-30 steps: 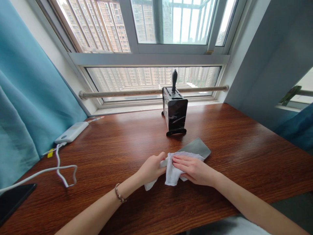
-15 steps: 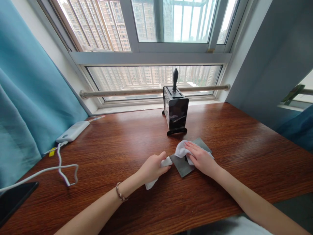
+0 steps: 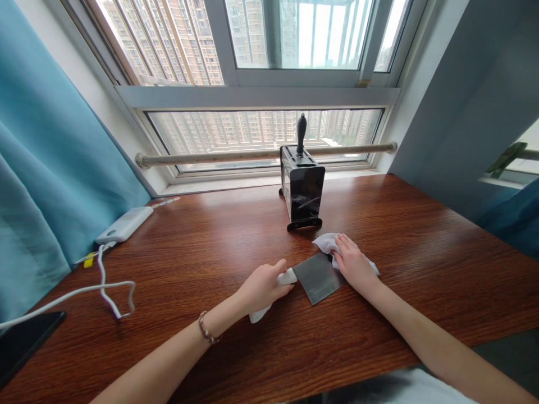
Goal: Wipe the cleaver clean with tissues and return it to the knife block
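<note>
Hanging at the far left, the curtain (image 3: 37, 146) drops to the edge of the worktop (image 3: 189, 241). Below it, a black tablet (image 3: 25, 342) enters from the left border, shown only in part. The white cable (image 3: 71, 294) passes above the tablet, loops on the worktop and meets the near end of the white device (image 3: 126, 223). A yellow tag (image 3: 88, 260) lies beside this junction.

To the right, a bracelet (image 3: 206, 330) encircles the left wrist. The left hand (image 3: 261, 287) is clamped on the white handle (image 3: 287, 277) of the cleaver (image 3: 318, 279); one end of the handle protrudes between thumb and fingers, and a white piece shows beneath the hand. The cleaver's broad grey blade extends rightward, low over the worktop, its face turned up; contact with the worktop cannot be confirmed.

Beyond the blade, the knife block (image 3: 306, 193) stands upright, apart from both hands, with one black grip (image 3: 301, 134) projecting from its top. Behind it, the rail (image 3: 210, 159) runs across the window (image 3: 261, 98).

The white cloth (image 3: 326, 242) covers the blade's right end. The right hand (image 3: 356, 266) is closed on the cloth, fingers above it. The grey wall (image 3: 455, 123) bounds the right side.
</note>
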`<state>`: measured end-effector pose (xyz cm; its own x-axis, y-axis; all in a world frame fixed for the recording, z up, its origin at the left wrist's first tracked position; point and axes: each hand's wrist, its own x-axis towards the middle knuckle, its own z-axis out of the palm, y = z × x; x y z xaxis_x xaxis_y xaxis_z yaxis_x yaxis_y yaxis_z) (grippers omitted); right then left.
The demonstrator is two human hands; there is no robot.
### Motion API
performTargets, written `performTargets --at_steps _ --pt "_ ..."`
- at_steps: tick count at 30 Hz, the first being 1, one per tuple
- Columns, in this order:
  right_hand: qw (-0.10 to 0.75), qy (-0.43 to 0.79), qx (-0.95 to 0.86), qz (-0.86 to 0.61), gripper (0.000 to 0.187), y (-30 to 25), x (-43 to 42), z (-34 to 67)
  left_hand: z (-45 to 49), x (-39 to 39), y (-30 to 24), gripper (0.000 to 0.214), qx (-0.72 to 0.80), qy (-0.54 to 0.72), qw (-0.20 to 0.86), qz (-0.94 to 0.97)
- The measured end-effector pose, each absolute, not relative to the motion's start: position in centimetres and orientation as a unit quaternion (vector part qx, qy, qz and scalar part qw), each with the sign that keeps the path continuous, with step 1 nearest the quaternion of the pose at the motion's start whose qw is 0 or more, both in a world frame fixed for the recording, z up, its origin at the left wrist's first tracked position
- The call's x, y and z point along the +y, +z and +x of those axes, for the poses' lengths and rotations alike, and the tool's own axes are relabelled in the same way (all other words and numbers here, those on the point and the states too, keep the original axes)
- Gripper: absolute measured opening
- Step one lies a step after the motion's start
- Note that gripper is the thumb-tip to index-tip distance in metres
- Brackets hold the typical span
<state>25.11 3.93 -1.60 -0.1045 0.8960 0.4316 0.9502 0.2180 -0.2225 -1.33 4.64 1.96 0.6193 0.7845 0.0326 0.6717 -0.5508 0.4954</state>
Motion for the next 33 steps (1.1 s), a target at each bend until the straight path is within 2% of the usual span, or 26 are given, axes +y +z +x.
performTargets --at_steps 13,20,33 --pt "0.254 -0.063 -0.693 -0.672 0.044 -2.2 4.2 25.6 -1.3 4.5 2.1 0.02 0.419 0.126 0.234 0.868" --pt "0.278 0.009 -0.651 -0.706 0.027 -1.0 4.3 26.4 -1.2 4.5 2.3 0.02 0.426 0.12 0.237 0.865" --pt "0.184 0.09 -0.57 -0.795 0.02 0.1 5.5 28.8 -1.3 4.9 3.1 0.024 0.396 0.112 0.262 0.873"
